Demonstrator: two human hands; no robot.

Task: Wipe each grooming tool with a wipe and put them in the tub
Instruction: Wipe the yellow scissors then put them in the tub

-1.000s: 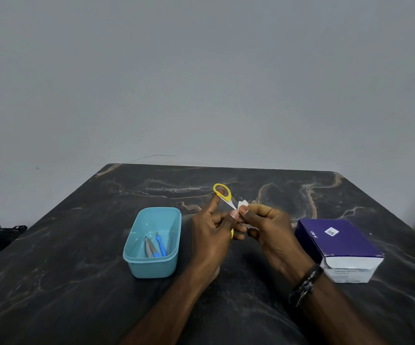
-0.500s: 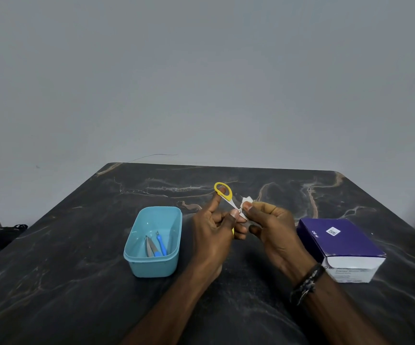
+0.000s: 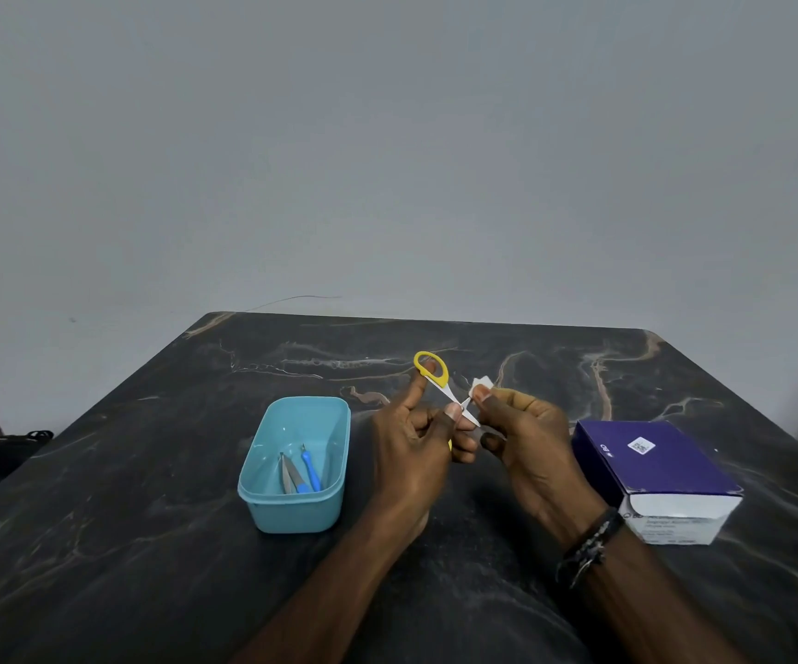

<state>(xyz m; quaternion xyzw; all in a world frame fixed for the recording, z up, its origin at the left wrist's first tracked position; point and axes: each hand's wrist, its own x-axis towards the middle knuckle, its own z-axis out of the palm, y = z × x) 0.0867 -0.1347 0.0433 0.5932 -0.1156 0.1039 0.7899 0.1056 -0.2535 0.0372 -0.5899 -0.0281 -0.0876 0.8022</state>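
Note:
My left hand (image 3: 411, 443) grips small scissors with yellow handles (image 3: 435, 373) above the table centre, one yellow ring sticking up past my index finger. My right hand (image 3: 526, 438) pinches a small white wipe (image 3: 478, 386) against the metal blades. The light blue tub (image 3: 262, 496) stands to the left of my left hand. Inside it lie a metal tool (image 3: 290, 474) and a thin blue-handled tool (image 3: 311, 469).
A purple and white box (image 3: 655, 467) sits at the right, close to my right wrist. The table is dark marble (image 3: 148, 543) with its far edge against a grey wall. A dark strap lies off the table at far left (image 3: 23, 436).
My right hand has slid the wipe slightly right and up along the blades. The left hand keeps the scissors nearly still. The tub and box have not moved.

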